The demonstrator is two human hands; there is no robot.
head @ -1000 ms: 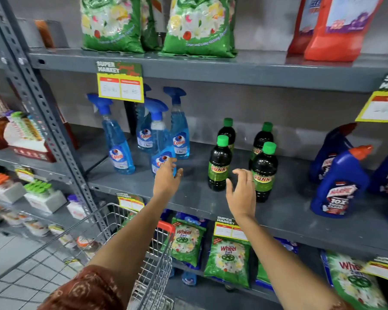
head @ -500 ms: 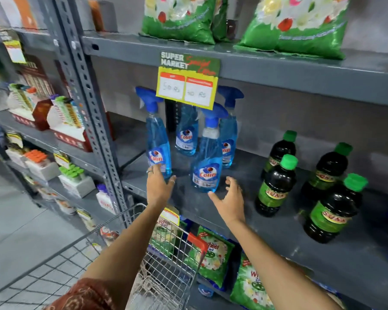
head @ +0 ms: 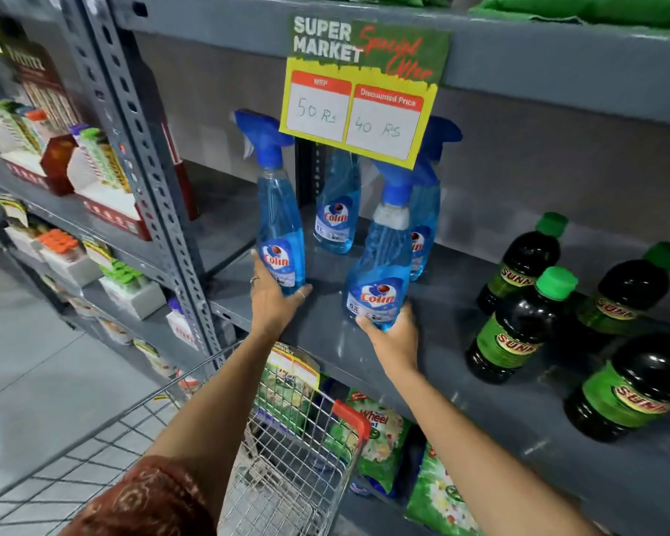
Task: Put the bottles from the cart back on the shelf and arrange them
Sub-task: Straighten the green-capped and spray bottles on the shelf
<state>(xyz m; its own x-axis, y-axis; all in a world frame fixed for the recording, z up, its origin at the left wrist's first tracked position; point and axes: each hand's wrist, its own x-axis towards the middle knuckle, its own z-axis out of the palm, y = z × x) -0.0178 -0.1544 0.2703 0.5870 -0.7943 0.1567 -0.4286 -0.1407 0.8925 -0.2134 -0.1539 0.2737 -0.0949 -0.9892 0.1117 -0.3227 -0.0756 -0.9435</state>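
Note:
Several blue Colin spray bottles stand on the grey middle shelf (head: 461, 365). My left hand (head: 273, 299) grips the base of the left front spray bottle (head: 279, 226). My right hand (head: 393, 338) grips the base of the right front spray bottle (head: 383, 265), which leans slightly left. Two more spray bottles stand behind: one (head: 337, 210) under the price sign, another (head: 426, 226) partly hidden by the right front bottle. Several dark bottles with green caps (head: 519, 323) stand to the right on the same shelf. The wire cart (head: 287, 458) is below my arms.
A yellow price sign (head: 356, 106) hangs from the upper shelf edge over the spray bottles. A perforated grey upright (head: 132, 129) borders the shelf on the left. Green detergent bags (head: 372, 435) fill the shelf below. Boxed goods (head: 93, 179) line the left bay.
The view has moved closer and left. Both hands went from open near the spray bottles to closing on the bases of the two front ones.

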